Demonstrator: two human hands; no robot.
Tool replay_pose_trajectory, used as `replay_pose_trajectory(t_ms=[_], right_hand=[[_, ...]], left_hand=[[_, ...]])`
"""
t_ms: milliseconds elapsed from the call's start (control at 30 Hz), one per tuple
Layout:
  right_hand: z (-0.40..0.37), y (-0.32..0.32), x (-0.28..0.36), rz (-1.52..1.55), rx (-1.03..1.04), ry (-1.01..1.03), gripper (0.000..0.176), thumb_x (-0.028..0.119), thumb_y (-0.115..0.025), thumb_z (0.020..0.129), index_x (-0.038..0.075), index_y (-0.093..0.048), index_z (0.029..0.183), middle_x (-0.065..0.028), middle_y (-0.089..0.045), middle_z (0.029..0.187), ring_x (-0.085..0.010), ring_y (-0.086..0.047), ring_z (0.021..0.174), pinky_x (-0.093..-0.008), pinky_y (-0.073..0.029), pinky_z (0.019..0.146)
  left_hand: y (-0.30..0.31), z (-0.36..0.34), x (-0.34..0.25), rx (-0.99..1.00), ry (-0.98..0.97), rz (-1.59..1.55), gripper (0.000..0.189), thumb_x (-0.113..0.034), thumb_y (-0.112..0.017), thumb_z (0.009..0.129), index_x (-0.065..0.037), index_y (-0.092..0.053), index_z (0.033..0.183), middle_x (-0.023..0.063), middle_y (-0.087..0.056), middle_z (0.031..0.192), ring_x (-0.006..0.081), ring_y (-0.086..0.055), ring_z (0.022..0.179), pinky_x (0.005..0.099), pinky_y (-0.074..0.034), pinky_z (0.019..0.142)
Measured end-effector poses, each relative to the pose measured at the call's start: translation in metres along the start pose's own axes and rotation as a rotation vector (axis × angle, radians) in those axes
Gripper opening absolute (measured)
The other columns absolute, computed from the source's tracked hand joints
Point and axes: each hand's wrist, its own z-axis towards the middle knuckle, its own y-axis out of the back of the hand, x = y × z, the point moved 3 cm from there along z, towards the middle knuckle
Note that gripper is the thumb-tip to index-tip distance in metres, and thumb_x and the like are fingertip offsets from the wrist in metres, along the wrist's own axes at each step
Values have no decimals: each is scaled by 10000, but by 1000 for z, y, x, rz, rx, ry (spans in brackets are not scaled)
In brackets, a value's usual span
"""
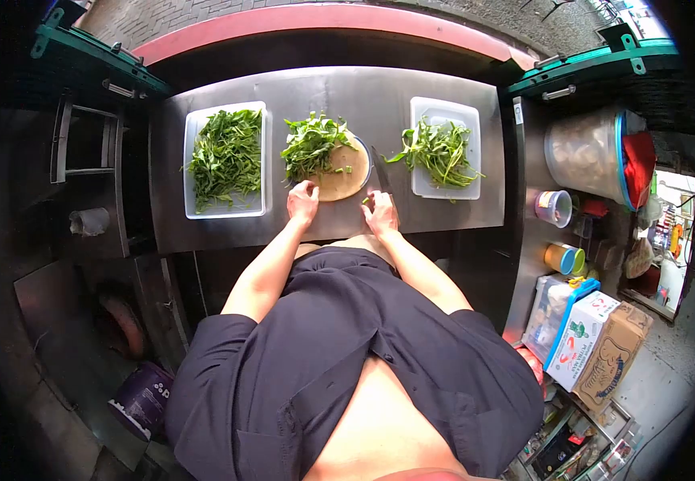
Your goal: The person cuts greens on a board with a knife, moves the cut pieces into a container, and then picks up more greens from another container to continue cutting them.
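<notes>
A round wooden cutting board (346,186) lies on the steel table, with a heap of leafy greens (314,144) over its far left part and a few short cut stems on the bare wood. My left hand (303,203) is at the board's near left edge, fingers curled together; whatever they hold, if anything, is too small to make out. Just off the near right edge, my right hand (381,215) pinches a small piece of green stem (366,203). A knife (381,170) lies along the right side of the board, close beyond my right hand.
On the left stands a white plastic tray (264,172) full of cut greens. Another tray (435,191) on the right holds long-stemmed greens, some hanging over its rim. Tubs (554,207), a large lidded container (580,152) and cardboard boxes (613,353) line the right side.
</notes>
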Motion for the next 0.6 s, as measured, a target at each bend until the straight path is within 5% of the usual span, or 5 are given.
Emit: replay_pose_trajectory(t_ms=[267,367,533,600], right_hand=[[21,-20,-3,139,92,-92,186,65,-696,826,45,-629,999,-186,-654,930,-373,-664,932,-458,-542,820],[36,-9,22,100,-13,57,176,45,-703,817,22,-637,978,-162,-649,882,-324,-662,837,-421,-540,784],[79,-15,34,56,-133,235,201,8,-678,806,15,-631,1001,-190,-641,929,-363,-643,853,-447,-519,777],[95,-24,31,60,-73,130,262,10,-681,801,16,-622,1056,-207,-638,988,-381,-635,932,-452,-520,850]], left_hand=[[-9,12,-19,15,41,91,281,-311,-804,836,-68,-732,958,136,-746,929,323,-723,898,418,-568,814],[-21,20,-21,-9,24,219,249,-301,-776,847,-69,-708,909,144,-733,914,341,-718,883,436,-571,804],[-18,22,-29,-53,76,200,185,-252,-703,861,-67,-709,876,171,-731,909,359,-721,878,466,-575,790],[-12,21,-35,-53,121,164,188,-251,-703,859,-64,-718,871,174,-735,899,358,-723,875,461,-575,788]])
